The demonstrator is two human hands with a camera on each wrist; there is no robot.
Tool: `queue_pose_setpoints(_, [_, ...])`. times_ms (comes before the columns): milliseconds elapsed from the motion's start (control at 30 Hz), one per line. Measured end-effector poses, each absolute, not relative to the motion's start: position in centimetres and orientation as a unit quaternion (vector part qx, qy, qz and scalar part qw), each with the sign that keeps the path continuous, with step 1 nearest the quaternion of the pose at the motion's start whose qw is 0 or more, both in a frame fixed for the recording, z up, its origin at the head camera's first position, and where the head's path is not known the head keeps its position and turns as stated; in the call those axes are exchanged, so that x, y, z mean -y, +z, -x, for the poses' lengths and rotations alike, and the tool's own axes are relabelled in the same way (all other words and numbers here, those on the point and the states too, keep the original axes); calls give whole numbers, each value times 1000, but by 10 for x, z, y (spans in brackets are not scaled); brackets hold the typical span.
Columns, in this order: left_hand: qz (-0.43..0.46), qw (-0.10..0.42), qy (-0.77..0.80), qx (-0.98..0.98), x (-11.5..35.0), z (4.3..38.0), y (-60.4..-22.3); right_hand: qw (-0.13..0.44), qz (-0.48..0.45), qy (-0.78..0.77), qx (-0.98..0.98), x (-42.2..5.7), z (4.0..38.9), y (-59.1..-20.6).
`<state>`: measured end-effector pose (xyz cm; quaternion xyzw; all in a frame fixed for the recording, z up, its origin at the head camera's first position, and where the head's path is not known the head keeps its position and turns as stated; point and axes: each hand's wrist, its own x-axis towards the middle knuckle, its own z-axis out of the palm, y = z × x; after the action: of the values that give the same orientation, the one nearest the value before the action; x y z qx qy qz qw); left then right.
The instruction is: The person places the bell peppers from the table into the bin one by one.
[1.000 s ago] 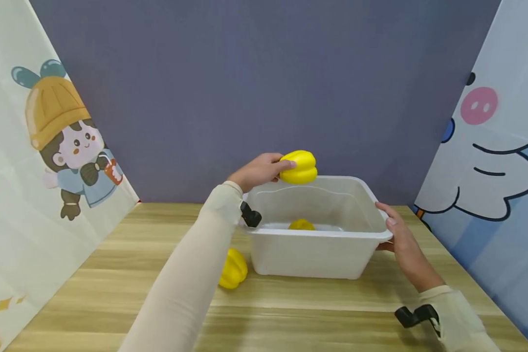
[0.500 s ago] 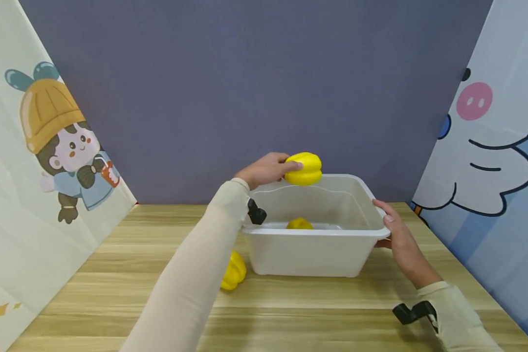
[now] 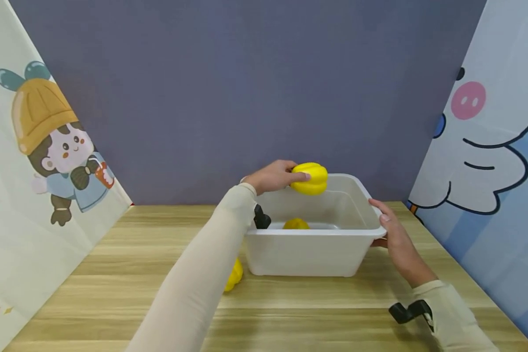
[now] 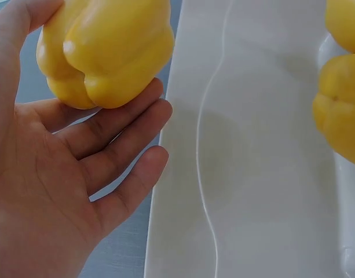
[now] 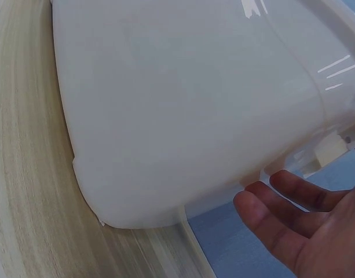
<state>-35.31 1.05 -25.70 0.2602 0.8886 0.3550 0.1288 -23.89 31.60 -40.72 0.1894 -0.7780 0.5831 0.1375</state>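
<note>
A yellow bell pepper [image 3: 315,179] is pinched in my left hand [image 3: 274,177], above the left rear part of a white plastic bin [image 3: 305,255]. The left wrist view shows the thumb on one side of this pepper and fingers beneath it. Inside the bin lies another yellow bell pepper [image 3: 296,224]; two yellow bell peppers [image 4: 342,110] show at the right edge of the left wrist view. My right hand [image 3: 400,247] grips the bin's right rim, with fingers under the lip. My left forearm partly hides a yellow bell pepper [image 3: 234,276] on the table.
The bin stands on a wood-grain table [image 3: 299,313]. A dark grey panel [image 3: 246,88] rises behind it. Printed cartoon sheets flank the table, one on the left [image 3: 9,205] and one on the right [image 3: 501,195]. Black wrist mounts [image 3: 409,311] stick out from the sleeves.
My left hand has shifted right and slightly down with the bell pepper. My right hand keeps its grip on the rim. The whole scene has slid a little left in view.
</note>
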Motion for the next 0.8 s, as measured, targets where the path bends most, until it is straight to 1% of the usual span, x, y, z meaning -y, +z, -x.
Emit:
queue_pose_setpoints(300, [-249,118,357,-892,-24,368,-259,128,-202,575,782,-327,264,-404])
queue_pose_setpoints(500, [-254,114,351,-894,-26,369,-261,126,-208,569,786,-327,264,-403])
queue_pose_setpoints(800, [-262,125,323,-901,-28,370,-265,127,-203,575,782,-326,264,-403])
